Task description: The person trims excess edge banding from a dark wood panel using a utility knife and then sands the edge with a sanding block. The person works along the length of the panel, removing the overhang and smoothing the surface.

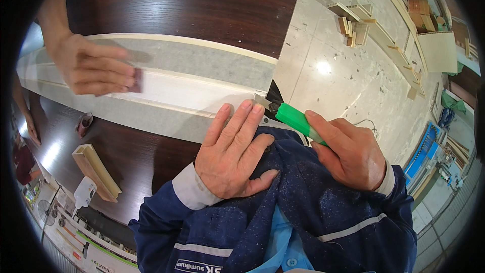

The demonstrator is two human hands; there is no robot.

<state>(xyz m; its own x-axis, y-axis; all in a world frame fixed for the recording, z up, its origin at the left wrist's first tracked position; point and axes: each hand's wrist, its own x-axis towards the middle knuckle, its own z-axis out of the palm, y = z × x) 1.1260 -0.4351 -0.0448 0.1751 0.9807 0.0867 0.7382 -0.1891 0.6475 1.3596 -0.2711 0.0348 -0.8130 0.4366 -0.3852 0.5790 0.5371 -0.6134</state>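
Note:
A long pale panel (177, 91) with a white recessed strip along its middle lies across the dark wood-grain table. My left hand (232, 154) is flat, its fingers spread and its fingertips on the panel's edge close to the right end. In my right hand (348, 151) is a green-handled utility knife (295, 119). Its metal blade points left and meets the panel's end corner, just beyond my left fingertips. A co-worker's hand (98, 65), blurred by motion, presses a reddish-brown sanding pad (136, 80) on the white strip.
On the near part of the table (166, 159) stand a pale channel-shaped offcut (96, 172), a white plastic bottle (84, 192) and a curled reddish piece (84, 124). Another person's hand (33, 130) rests at the far left. Wood offcuts (356, 25) lie on the floor to the right.

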